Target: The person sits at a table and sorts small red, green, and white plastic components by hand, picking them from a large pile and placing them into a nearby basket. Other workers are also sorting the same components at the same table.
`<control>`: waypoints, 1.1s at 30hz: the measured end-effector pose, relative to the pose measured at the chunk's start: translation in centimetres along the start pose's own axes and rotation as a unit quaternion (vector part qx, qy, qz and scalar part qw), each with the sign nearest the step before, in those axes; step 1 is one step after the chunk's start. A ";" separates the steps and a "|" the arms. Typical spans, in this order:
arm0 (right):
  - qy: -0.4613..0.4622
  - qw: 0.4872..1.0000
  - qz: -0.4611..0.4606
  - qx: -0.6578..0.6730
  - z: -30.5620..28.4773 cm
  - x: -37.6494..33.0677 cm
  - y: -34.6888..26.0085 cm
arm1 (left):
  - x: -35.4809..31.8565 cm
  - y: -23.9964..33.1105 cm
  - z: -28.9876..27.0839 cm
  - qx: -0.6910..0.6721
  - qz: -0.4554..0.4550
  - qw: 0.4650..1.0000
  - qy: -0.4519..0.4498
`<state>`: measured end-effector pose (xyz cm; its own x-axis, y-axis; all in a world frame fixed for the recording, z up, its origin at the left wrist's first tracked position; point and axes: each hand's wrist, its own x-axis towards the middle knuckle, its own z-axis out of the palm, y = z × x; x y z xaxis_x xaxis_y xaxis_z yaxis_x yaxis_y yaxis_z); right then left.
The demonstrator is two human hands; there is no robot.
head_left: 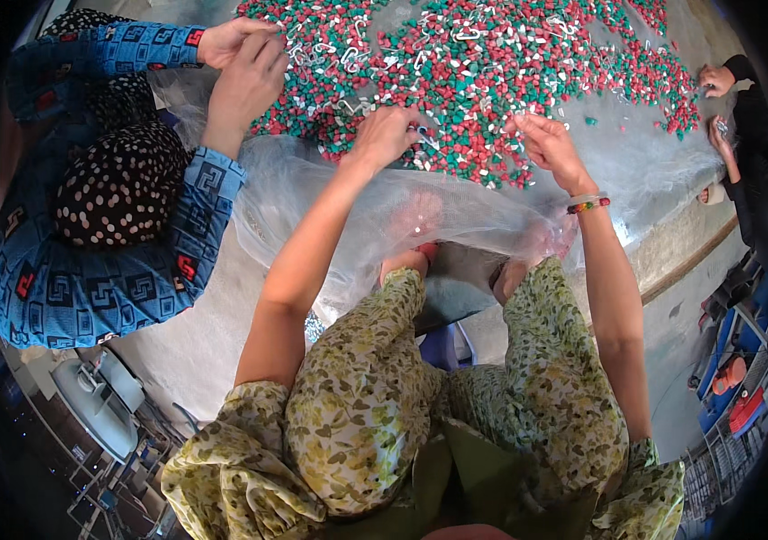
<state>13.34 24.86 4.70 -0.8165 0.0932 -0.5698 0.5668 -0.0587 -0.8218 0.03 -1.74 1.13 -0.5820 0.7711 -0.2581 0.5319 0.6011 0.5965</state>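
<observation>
A wide heap of small red, green and white pieces point(492, 81) covers the surface in front of me, with white hook-shaped clips point(469, 34) scattered among them. Over the heap's near edge, my left hand point(384, 137) is closed, and a small white and dark-blue clip-like piece point(427, 138) shows at its fingertips. To the right, my right hand point(550, 151) is pinched above the same edge. Whatever its fingertips hold is too small to name. A beaded bracelet point(588, 204) circles my right wrist.
Sheer white netting point(312, 184) lies along the near edge, over my feet. Close on my left, a person in a blue patterned sleeve point(145, 45) works with both hands point(247, 85). Another person's hands point(717, 81) are at the far right. Blue crates point(767, 306) stand lower right.
</observation>
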 end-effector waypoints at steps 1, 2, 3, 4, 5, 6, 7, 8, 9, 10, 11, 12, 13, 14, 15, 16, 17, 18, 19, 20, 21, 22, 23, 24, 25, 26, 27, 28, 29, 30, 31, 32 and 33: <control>-0.026 0.996 0.007 0.084 -0.1 -0.4 -0.9 | 0.6 0.0 -0.3 0.012 0.004 1.000 -0.027; -0.053 0.985 0.012 0.165 -0.1 -0.9 -1.5 | 0.6 -0.4 1.5 0.091 0.037 0.995 -0.030; -0.069 0.961 -0.001 0.267 -0.1 -1.5 -1.7 | 0.8 0.4 2.0 0.112 0.030 0.993 -0.013; -0.121 0.937 -0.046 0.326 -0.3 -1.4 -1.8 | 0.9 1.0 2.3 0.132 0.023 0.991 0.006; -0.172 0.904 -0.091 0.381 -0.4 -1.3 -1.9 | 1.4 0.9 2.5 0.140 0.025 0.990 0.006; -0.224 0.864 -0.137 0.429 -0.5 -1.3 -2.2 | 1.9 0.7 2.6 0.149 0.028 0.988 0.010; -0.215 0.843 -0.148 0.470 -0.6 -1.5 -2.3 | 2.3 0.6 2.7 0.157 0.031 0.987 0.014; -0.221 0.840 -0.160 0.470 -0.7 -1.7 -2.7 | 2.4 0.2 2.7 0.148 0.030 0.988 0.012; -0.225 0.836 -0.173 0.469 -1.0 -1.9 -3.2 | 2.7 -0.1 2.4 0.138 0.033 0.990 0.011; -0.229 0.833 -0.187 0.467 -1.4 -2.0 -3.6 | 2.9 -0.4 2.2 0.129 0.035 0.991 0.009; -0.216 0.840 -0.185 0.462 -1.9 -2.2 -3.9 | 3.0 -0.8 2.1 0.144 0.014 0.989 -0.004; -0.202 0.846 -0.186 0.456 -2.6 -2.4 -4.2 | 2.8 -1.0 2.1 0.131 0.016 0.991 0.003; -0.189 0.851 -0.186 0.453 -3.3 -2.4 -4.3 | 2.5 -1.1 2.1 0.117 0.017 0.993 0.008; -0.140 0.888 -0.158 0.409 -4.1 -2.3 -4.3 | 2.0 -1.2 2.0 0.104 0.018 0.994 0.012; -0.081 0.919 -0.129 0.363 -5.2 -2.6 -4.0 | 1.7 0.0 1.1 0.051 0.023 0.998 0.019; -0.026 0.943 -0.094 0.317 -5.8 -2.7 -3.8 | 1.5 0.7 0.5 -0.027 0.000 0.999 0.031; -0.003 0.973 -0.072 0.219 -6.0 -2.6 -3.7 | 1.5 1.3 0.0 -0.105 -0.024 0.993 0.043; 0.014 0.993 -0.060 0.100 -5.6 -2.4 -3.4 | 1.5 1.6 -0.2 -0.182 -0.049 0.981 0.053; 0.024 0.998 -0.046 -0.019 -4.7 -1.6 -2.5 | 1.6 1.4 -0.4 -0.342 -0.122 0.932 -0.004; 0.034 0.989 -0.031 -0.137 -3.8 -0.7 -1.4 | 1.5 1.3 -0.5 -0.494 -0.097 0.863 -0.039; 0.054 0.959 -0.101 -0.261 -3.0 0.4 0.4 | 1.3 2.6 -1.8 -0.632 -0.070 0.768 -0.075; 0.077 0.906 -0.167 -0.381 -2.4 1.3 2.3 | 1.3 3.6 -2.6 -0.751 -0.038 0.650 -0.111; 0.093 0.835 -0.231 -0.492 -1.6 1.9 3.3 | 1.5 3.9 -2.6 -0.799 -0.023 0.591 -0.109; 0.091 0.833 -0.194 -0.510 -0.7 2.1 2.9 | 1.7 4.3 -2.8 -0.818 -0.019 0.566 -0.102; 0.087 0.831 -0.159 -0.526 0.4 2.2 2.0 | 1.7 4.8 -3.4 -0.835 -0.016 0.542 -0.093; 0.083 0.827 -0.124 -0.542 1.0 2.3 1.6 | 1.7 5.0 -4.0 -0.851 -0.012 0.518 -0.085; 0.088 0.837 -0.148 -0.519 1.4 2.3 1.2 | 1.6 4.6 -4.3 -0.859 0.020 0.501 -0.101; 0.095 0.865 -0.131 -0.474 1.7 2.0 0.7 | 1.5 4.4 -4.8 -0.847 0.005 0.523 -0.096; 0.102 0.891 -0.113 -0.429 1.9 1.3 0.3 | 1.5 4.1 -5.3 -0.833 -0.010 0.545 -0.092; 0.108 0.912 -0.095 -0.385 2.1 0.9 -0.5 | 1.4 3.9 -5.6 -0.821 -0.023 0.564 -0.086; 0.110 0.944 -0.222 -0.218 1.9 1.6 1.2 | 1.7 3.3 -5.8 -0.799 -0.036 0.591 -0.102; 0.047 0.984 -0.173 -0.015 0.8 1.4 1.4 | 2.3 2.9 -5.9 -0.764 -0.062 0.636 -0.095; -0.018 0.976 -0.113 0.185 0.2 0.6 0.0 | 2.9 2.4 -6.0 -0.727 -0.087 0.676 -0.088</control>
<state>12.83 24.73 4.40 -0.9230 0.1107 -0.3686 0.2989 -0.3972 -0.8677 -4.07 0.68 6.36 -0.4085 0.8048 -0.4306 -0.7750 -0.0566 0.6294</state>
